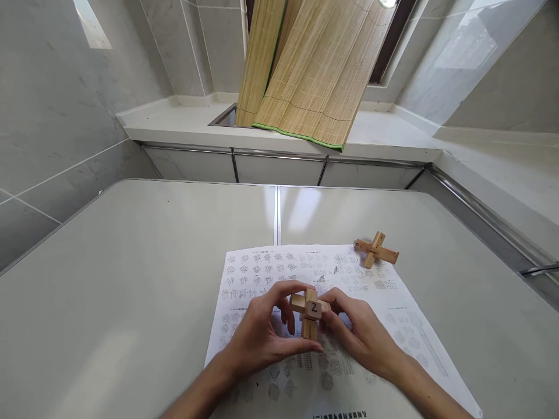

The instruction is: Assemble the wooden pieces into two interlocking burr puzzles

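A small wooden interlocking puzzle (pixel 310 312), made of crossed bars with a "2" marked on one bar end, is held just above a printed instruction sheet (pixel 262 273). My left hand (pixel 262 331) grips it from the left, thumb beneath and fingers curled over the top. My right hand (pixel 356 331) pinches it from the right. A second wooden cross-shaped puzzle (pixel 376 250) lies on the sheet's far right corner, clear of both hands.
The sheet rests on a grey table (pixel 131 262) with a seam down its middle. Behind it runs a white counter (pixel 174 122) with rolled bamboo mats (pixel 314 70) leaning over it. Tiled walls stand left and right.
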`<state>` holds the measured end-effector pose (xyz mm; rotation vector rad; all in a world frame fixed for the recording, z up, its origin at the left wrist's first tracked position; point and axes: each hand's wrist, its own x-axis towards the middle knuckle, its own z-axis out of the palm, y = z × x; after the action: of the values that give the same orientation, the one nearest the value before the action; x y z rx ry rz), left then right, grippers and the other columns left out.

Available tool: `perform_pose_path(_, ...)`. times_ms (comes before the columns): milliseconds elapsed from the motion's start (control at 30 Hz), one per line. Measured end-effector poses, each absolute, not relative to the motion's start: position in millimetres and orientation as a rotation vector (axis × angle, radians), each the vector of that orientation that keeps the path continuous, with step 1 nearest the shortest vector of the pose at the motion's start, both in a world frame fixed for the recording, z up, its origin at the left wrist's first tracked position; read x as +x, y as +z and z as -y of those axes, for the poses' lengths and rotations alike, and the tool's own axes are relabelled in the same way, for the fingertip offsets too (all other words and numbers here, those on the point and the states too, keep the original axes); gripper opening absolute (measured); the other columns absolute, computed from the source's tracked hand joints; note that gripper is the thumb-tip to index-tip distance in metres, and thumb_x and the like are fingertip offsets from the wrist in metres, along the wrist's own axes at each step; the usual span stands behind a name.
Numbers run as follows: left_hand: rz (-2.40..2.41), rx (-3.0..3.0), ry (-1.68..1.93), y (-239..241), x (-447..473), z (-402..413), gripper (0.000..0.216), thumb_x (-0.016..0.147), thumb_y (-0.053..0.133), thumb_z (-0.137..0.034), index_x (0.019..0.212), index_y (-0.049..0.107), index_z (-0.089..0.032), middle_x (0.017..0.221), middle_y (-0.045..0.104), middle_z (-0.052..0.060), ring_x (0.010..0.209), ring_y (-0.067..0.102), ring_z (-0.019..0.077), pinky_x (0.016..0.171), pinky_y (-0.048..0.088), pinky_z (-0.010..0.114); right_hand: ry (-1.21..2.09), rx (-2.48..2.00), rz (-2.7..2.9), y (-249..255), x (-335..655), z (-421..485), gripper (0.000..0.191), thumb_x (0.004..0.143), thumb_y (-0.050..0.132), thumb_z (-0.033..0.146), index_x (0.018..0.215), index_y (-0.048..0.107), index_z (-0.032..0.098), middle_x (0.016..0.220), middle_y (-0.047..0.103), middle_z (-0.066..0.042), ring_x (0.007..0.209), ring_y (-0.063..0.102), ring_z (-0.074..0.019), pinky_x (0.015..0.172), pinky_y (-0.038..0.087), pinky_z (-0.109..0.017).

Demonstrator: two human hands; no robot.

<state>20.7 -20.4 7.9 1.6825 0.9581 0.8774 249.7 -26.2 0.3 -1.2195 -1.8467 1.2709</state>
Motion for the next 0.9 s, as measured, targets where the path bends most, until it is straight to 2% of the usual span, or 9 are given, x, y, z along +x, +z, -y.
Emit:
perform_pose_path(133,-0.926,1.683,0.874,7.6,21.1,20.6,0.074,0.071,0.097,-0.040,0.132,0.057,-0.031,0.105,0.072,0.002,0.066,0.061,0.0111,0.057,0.050,0.022,1.254,-1.209,1.885,-0.6,250.5,26.0,0.044,0.109,0.038,0.061,0.090,0.056,0.025,0.073,0.065,-0.002,0.065,0.060,-0.0205,0.063,0.045,-0.032)
perform_pose_path(333,-0.927,1.815,0.899,8.8,21.3,21.5,0.072,0.077,0.093,-0.038,0.136,0.052,-0.036,0.109,0.075,0.000,0.072,0.065,0.0126,0.064,0.052,0.024,1.493,-1.148,1.753,0.7,244.4,26.2,0.050,0.109,0.032,0.063,0.082,0.048,0.025,0.063,0.061,0.001,0.056,0.055,-0.0174,0.059,0.042,-0.030)
perform_pose_path(433,-0.951,1.944,0.952,8.7,21.8,22.9,0.072,0.079,0.091,-0.041,0.137,0.050,-0.038,0.119,0.075,0.000,0.068,0.062,0.0111,0.067,0.054,0.026,1.600,-1.129,1.662,1.9,242.6,26.9,0.052,0.108,0.034,0.065,0.081,0.049,0.024,0.057,0.058,0.002,0.052,0.054,-0.0165,0.056,0.041,-0.029)
perform_pose_path(533,-1.003,2.027,0.957,7.5,21.2,24.0,0.076,0.079,0.091,-0.043,0.142,0.048,-0.041,0.114,0.077,-0.002,0.065,0.058,0.0109,0.069,0.055,0.027,1.642,-1.116,1.568,3.6,241.9,27.0,0.051,0.106,0.041,0.067,0.082,0.052,0.023,0.059,0.059,0.002,0.054,0.055,-0.0161,0.057,0.043,-0.029)
perform_pose_path(633,-1.017,1.996,0.927,5.7,19.4,24.0,0.084,0.084,0.087,-0.037,0.151,0.038,-0.042,0.132,0.070,0.003,0.072,0.062,0.0114,0.071,0.058,0.027,1.646,-1.134,1.450,4.1,242.1,24.9,0.052,0.105,0.045,0.067,0.079,0.053,0.023,0.059,0.061,0.002,0.056,0.058,-0.0165,0.064,0.048,-0.031)
perform_pose_path(700,-1.046,1.975,0.888,4.3,18.1,23.8,0.086,0.087,0.084,-0.034,0.155,0.032,-0.041,0.125,0.071,0.003,0.073,0.064,0.0125,0.071,0.060,0.028,1.663,-1.159,1.311,3.7,243.3,21.7,0.055,0.105,0.045,0.069,0.078,0.055,0.022,0.056,0.060,0.001,0.053,0.056,-0.0161,0.063,0.049,-0.031)
perform_pose_path(767,-1.079,1.991,0.852,2.9,17.6,23.6,0.083,0.090,0.081,-0.033,0.156,0.031,-0.039,0.107,0.073,0.000,0.072,0.064,0.0141,0.069,0.060,0.029,1.699,-1.186,1.108,3.3,245.9,16.9,0.057,0.103,0.046,0.071,0.080,0.059,0.020,0.056,0.058,0.001,0.050,0.053,-0.0148,0.053,0.046,-0.028)
perform_pose_path(800,-1.081,2.014,0.845,2.1,17.6,23.5,0.080,0.092,0.079,-0.032,0.156,0.032,-0.037,0.108,0.072,0.001,0.072,0.065,0.0144,0.068,0.060,0.029,1.718,-1.204,0.988,3.1,247.9,14.1,0.057,0.100,0.051,0.072,0.083,0.061,0.019,0.057,0.057,0.001,0.049,0.051,-0.0141,0.047,0.043,-0.026)
perform_pose_path(900,-1.015,2.121,0.846,-0.9,19.2,23.3,0.066,0.097,0.071,-0.030,0.152,0.034,-0.032,0.140,0.062,0.010,0.078,0.069,0.0132,0.066,0.061,0.029,1.721,-1.168,0.667,1.2,256.0,5.1,0.046,0.093,0.070,0.064,0.092,0.064,0.019,0.067,0.059,0.001,0.048,0.049,-0.0105,0.040,0.040,-0.021)
